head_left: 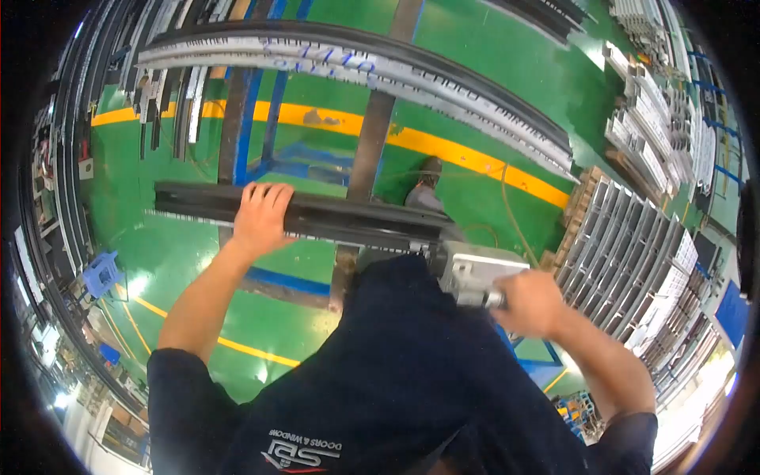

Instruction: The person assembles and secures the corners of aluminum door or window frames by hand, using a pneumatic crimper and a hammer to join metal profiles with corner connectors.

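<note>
A dark metal profile [340,217] lies across a rack with blue and brown bars. My left hand [264,215] rests over its left part, fingers bent over the far edge and pressed together. At the profile's right end sits a grey metal machine [475,267]. My right hand [529,302] is wrapped round a handle at the machine's near right side. The contact between the profile and the machine is partly hidden by my dark shirt.
Beyond lies a bundle of long wrapped profiles [356,67] across the rack. Stacked profiles [621,261] on wood stand at the right. More profiles line the left side. A blue stool [101,273] is on the green floor. A shoe [431,170] shows beyond the profile.
</note>
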Available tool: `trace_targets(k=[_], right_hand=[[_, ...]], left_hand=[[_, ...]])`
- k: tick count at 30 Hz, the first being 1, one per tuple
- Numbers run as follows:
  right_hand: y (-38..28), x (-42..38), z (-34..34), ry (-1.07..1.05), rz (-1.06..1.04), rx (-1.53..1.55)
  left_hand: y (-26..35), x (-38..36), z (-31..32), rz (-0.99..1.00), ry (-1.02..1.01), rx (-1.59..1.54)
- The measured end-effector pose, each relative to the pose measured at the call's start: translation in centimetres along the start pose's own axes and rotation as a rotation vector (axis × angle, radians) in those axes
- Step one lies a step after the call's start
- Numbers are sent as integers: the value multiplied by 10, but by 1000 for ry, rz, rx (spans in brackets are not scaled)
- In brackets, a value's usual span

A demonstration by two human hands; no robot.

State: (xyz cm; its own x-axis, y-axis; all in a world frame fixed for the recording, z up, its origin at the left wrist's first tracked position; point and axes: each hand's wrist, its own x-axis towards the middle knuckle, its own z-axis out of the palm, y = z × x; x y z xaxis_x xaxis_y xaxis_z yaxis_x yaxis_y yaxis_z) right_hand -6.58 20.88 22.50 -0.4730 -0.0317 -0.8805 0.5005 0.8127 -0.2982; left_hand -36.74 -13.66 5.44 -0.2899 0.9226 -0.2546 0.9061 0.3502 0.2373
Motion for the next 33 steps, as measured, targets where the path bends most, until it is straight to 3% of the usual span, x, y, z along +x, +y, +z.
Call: trace_targets(k=[5,7,9,11,13,16,18,21,23,24,28,30,33], right_hand=[[-7,-1,-3,75,-7,-17],[-11,-7,-1,35,-12,-88],[-2,-4,34,52,-21,-121],[6,3,67,247,-50,-156],[7,-1,76,227,-46,-168],[4,-5,77,385,-137,-105],[13,-4,83,369,-192,-132],[29,-3,102,317,-198,-153],[34,-1,115,313,-53,-94],[29,6,120,206,81,-158],[40,34,157,298,101,-178],[47,64,193,517,50,-206],[33,97,213,616,-38,-183]], left_hand=[[-4,-1,2,-25,-1,-18],[-2,-5,8,-75,195,45],[2,-17,21,-81,228,70],[5,-20,26,-136,290,126],[9,-21,27,-142,266,119],[17,-9,-18,-119,287,92],[3,11,-46,-217,-123,38],[-15,13,-24,-131,-119,39],[-13,5,-19,-72,-60,54],[-9,0,-17,-112,-42,53],[-2,-27,6,-160,108,68],[-5,-36,10,-189,135,81],[-19,-53,12,-254,248,137]])
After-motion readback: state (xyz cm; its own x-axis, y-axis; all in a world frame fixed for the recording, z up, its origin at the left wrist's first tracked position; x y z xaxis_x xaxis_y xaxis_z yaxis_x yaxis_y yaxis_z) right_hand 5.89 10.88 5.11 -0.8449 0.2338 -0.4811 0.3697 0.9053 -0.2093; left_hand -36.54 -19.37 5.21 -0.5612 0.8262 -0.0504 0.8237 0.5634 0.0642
